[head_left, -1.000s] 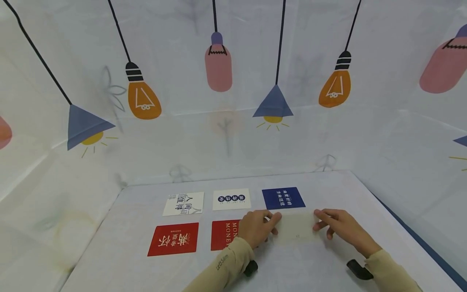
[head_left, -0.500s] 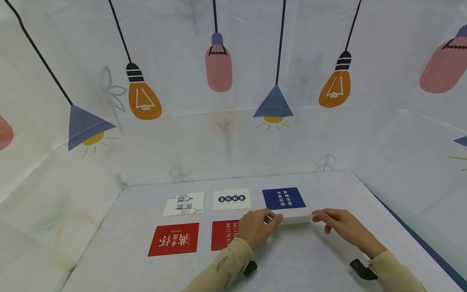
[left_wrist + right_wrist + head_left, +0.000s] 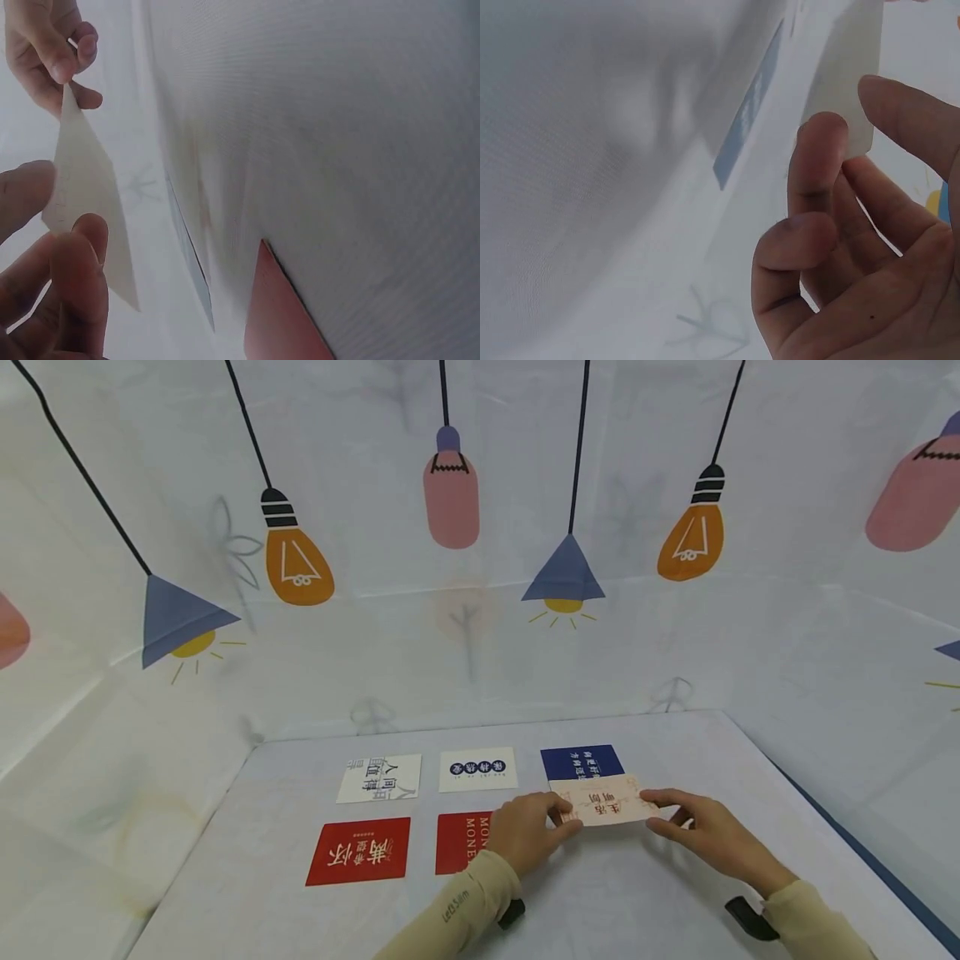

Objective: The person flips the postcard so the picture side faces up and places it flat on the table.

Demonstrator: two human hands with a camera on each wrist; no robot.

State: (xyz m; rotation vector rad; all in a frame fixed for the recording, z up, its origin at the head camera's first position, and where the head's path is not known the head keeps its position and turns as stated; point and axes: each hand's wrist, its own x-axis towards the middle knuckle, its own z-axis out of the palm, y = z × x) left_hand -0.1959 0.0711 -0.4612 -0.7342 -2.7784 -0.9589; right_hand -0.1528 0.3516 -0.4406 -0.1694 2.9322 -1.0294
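Between both hands a pale peach card (image 3: 606, 800) with reddish printed characters is held up above the table, tilted so its print shows in the head view. My left hand (image 3: 528, 831) pinches its left end with thumb and fingers. Its right end is pinched by my right hand (image 3: 712, 833). From the wrist views the card's plain back (image 3: 94, 187) shows, cream and unprinted. Just behind it lies a dark blue card (image 3: 573, 760) with white characters, its near edge covered by the held card. My left hand hides part of a red card (image 3: 457, 843) lettered MONEY.
Farther left on the white-covered table (image 3: 247, 902) lie another red card (image 3: 360, 852), a white card with large characters (image 3: 378, 778) and a white card with blue dots (image 3: 477, 769). A white curtain (image 3: 465, 652) printed with lamps rises behind the table.
The held card has turned between the fingers, from its plain side through nearly edge-on to its printed side. It now overlaps the blue card. The cards on the table stay put.
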